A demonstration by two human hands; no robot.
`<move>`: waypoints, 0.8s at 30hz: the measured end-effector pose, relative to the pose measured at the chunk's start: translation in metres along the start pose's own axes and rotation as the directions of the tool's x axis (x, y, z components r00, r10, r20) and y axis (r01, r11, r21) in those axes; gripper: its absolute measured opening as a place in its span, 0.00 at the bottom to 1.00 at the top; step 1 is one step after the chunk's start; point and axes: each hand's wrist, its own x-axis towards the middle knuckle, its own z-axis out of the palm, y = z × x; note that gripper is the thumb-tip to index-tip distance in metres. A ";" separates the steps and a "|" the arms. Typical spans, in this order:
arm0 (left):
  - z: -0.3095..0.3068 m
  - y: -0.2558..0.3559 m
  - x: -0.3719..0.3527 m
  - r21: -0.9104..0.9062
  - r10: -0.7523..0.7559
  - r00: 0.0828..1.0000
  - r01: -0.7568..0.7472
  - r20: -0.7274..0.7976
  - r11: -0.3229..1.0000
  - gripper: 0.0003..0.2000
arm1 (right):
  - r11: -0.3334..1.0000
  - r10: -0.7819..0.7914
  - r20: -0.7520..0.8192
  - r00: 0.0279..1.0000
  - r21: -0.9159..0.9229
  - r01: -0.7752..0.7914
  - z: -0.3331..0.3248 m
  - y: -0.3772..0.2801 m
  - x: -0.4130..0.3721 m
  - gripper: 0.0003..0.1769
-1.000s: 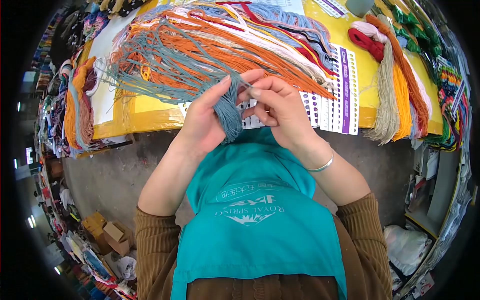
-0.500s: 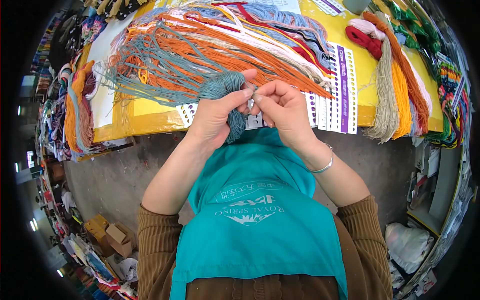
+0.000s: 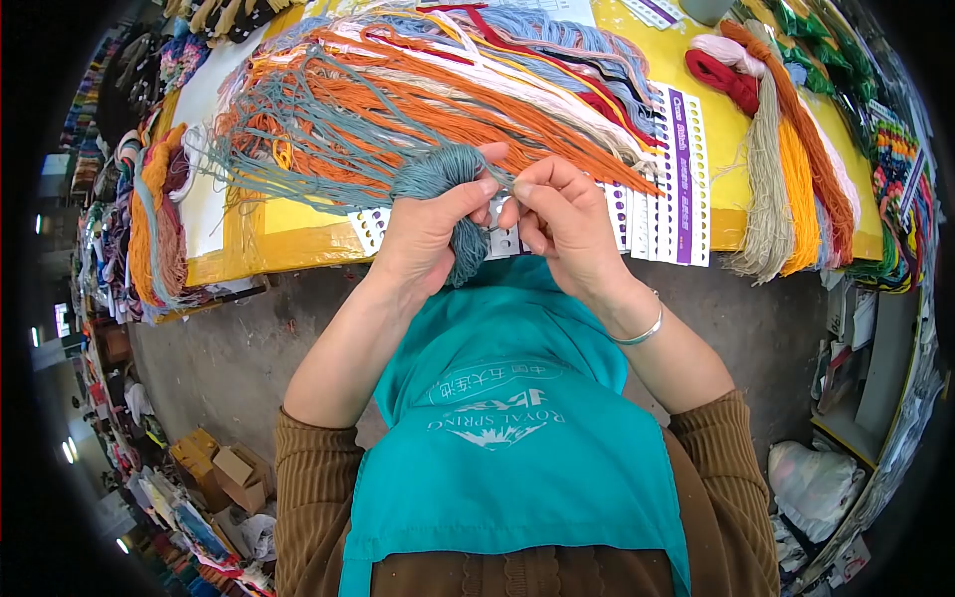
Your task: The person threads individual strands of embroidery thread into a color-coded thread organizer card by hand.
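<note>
A thick skein of grey-teal thread (image 3: pixel 438 171) is gripped in my left hand (image 3: pixel 438 219), the thumb pressed over its bunched end. Long loose strands of it trail left across the table. Just right of it, my right hand (image 3: pixel 562 209) pinches a thin strand between thumb and forefinger, drawn a short way off the skein. Under and behind the skein lie orange threads (image 3: pixel 477 111) spread across the table. White thread cards with punched holes (image 3: pixel 684 179) and purple bands sit to the right of my right hand.
The yellow table (image 3: pixel 298 245) has a taped front edge. More hanks, beige (image 3: pixel 766 189) and yellow (image 3: pixel 799 199), hang over its right side; an orange hank (image 3: pixel 154 219) hangs at the left. Cardboard boxes (image 3: pixel 239 473) and a plastic bag (image 3: pixel 811 488) rest on the floor.
My right hand has moved slightly right, away from the skein, and a short length of strand now shows between the hands. My left hand keeps its hold, shifted very slightly left.
</note>
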 end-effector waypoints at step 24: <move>-0.437 0.255 -0.188 -0.387 0.297 0.927 -0.366 -0.228 0.846 0.11 | 0.812 -0.581 -0.283 0.763 -0.135 0.568 -0.249 -0.337 -0.044 0.07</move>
